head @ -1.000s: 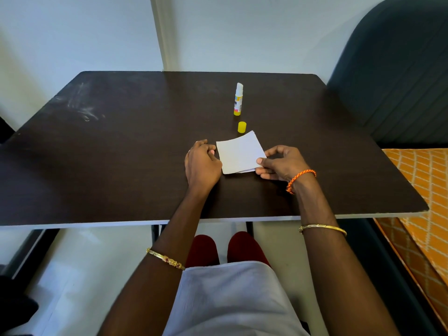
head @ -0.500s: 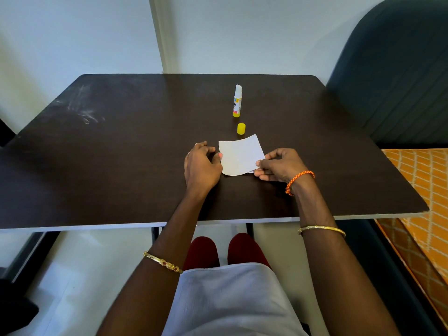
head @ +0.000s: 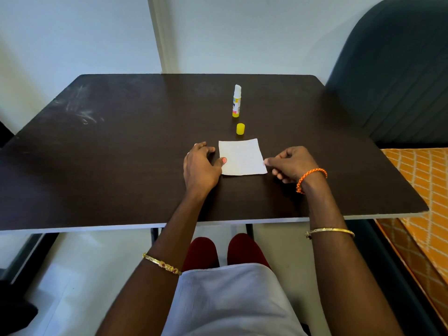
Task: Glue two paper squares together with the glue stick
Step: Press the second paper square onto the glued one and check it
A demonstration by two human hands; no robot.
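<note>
A white paper square (head: pixel 242 157) lies flat on the dark table (head: pixel 121 154); only one sheet shows, and I cannot tell whether another lies under it. My left hand (head: pixel 201 166) rests at its left edge with the thumb tip pressing on the paper. My right hand (head: pixel 291 163) sits at the right edge, fingertips touching the paper's lower right corner, fingers curled. The uncapped glue stick (head: pixel 236 101) stands upright farther back, and its yellow cap (head: pixel 240 129) stands between it and the paper.
A dark padded chair back (head: pixel 392 69) rises at the right behind the table. An orange patterned cloth (head: pixel 424 190) lies to the right, below table level. The table's near edge (head: pixel 97 227) runs just above my knees.
The paper has gone from lifted and tilted to lying flat and square on the table. My right hand has drawn back to its right edge; my left thumb now presses the left edge.
</note>
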